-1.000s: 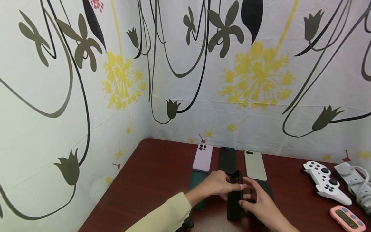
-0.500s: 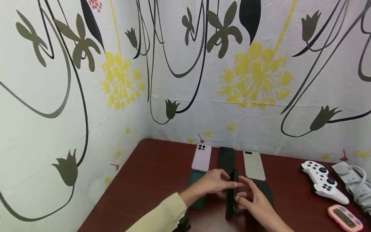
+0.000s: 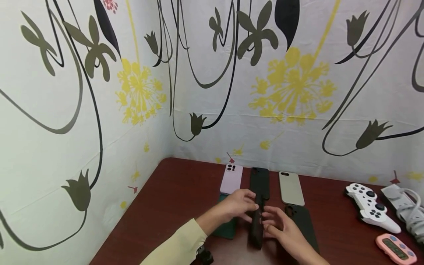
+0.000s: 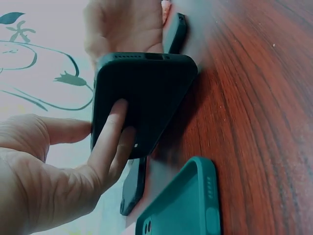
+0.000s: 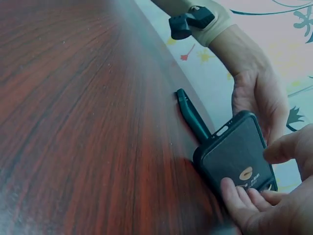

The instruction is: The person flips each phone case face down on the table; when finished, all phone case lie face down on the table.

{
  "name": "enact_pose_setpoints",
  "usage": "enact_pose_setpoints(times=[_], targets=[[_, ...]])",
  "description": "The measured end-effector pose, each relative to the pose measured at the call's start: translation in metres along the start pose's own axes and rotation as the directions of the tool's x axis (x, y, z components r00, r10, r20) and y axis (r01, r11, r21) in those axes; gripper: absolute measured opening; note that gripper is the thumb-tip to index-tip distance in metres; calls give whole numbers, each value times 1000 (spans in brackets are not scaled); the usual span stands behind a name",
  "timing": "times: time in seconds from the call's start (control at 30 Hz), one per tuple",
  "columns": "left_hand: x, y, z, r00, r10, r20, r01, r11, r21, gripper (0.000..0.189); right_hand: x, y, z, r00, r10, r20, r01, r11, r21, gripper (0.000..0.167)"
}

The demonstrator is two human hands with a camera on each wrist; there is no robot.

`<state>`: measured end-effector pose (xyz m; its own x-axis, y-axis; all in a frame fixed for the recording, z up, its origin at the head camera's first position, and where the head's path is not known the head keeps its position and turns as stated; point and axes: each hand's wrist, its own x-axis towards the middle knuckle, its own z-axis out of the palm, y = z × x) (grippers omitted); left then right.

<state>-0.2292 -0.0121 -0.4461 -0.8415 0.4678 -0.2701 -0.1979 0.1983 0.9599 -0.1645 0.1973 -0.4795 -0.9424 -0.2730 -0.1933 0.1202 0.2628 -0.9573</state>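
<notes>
A black phone case stands on edge between both hands, close over the table. My left hand holds it from the left. In the left wrist view, the thumb is at one edge of the black phone case and the fingers lie on its flat face; a port cut-out shows at its end. My right hand holds the other side, thumb at the upper edge, fingertips by a round tan mark on the black phone case. Left of it lies a teal phone case, partly hidden by my left arm.
Another black phone case lies partly behind my right hand. Farther back are lilac, dark green and beige cases. A white game controller, pink timer and power strip are at the right.
The black phone case has turned from showing its broad face to nearly edge-on in the head view. It and both hands have shifted left, uncovering more of the black phone case at right.
</notes>
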Motion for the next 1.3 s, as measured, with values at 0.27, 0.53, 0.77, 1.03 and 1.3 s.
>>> enact_pose_setpoints(times=[0.27,0.53,0.77,1.03,1.3], targets=[[-2,-11,-12,999,-2,-35,2,1000,6,28,5,1,2,998,46,-39,-51,990,-130,47],[-2,-20,-15,1000,11,13,-10,998,-69,27,11,-1,4,984,91,-156,-123,970,-209,79],[-1,-21,-16,999,16,50,-10,994,-106,29,11,-3,0,975,121,-186,-142,985,-101,85],[6,-26,-16,999,31,32,-31,999,14,33,13,-1,-2,975,102,-199,-130,982,-135,87],[9,-25,-10,997,70,-28,-63,978,198,42,13,-3,-4,978,44,-204,-93,967,-237,86]])
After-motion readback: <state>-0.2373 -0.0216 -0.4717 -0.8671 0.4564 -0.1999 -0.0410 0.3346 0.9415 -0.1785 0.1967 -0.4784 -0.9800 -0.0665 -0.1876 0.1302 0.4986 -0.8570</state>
